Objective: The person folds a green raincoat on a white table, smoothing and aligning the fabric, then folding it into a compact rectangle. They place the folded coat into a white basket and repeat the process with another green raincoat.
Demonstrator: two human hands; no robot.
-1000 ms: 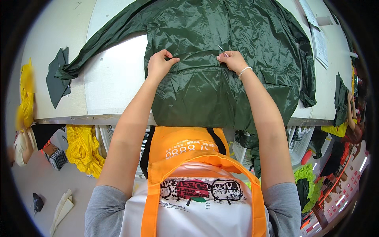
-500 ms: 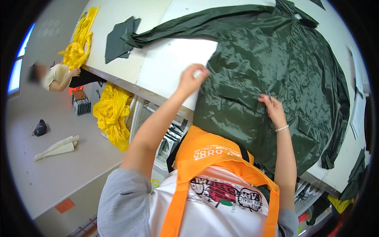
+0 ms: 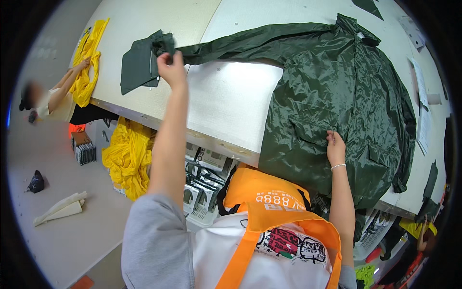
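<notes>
A shiny dark green jacket (image 3: 317, 101) with a collar lies spread on the white table, its left-hand sleeve (image 3: 240, 43) stretched out sideways. My left hand (image 3: 172, 71) reaches far out and pinches the cuff end of that sleeve, slightly blurred. Beside it lies a stack of dark green folded pieces (image 3: 137, 65), partly covered by the cuff. My right hand (image 3: 336, 149) rests low on the jacket front near a pocket flap, fingertips pressed together on the fabric; how much cloth they pinch is hard to see.
The white table's edge (image 3: 216, 144) runs in front of me. Below it stand a white basket of packed items (image 3: 204, 185) and a heap of yellow fabric (image 3: 127, 159). At far left another person handles yellow cloth (image 3: 86, 72). Papers (image 3: 422, 125) lie at the right.
My left hand has moved left and away from the jacket body to the sleeve's cuff, closing on it. My right hand stays on the jacket front. The view has shifted a little.
</notes>
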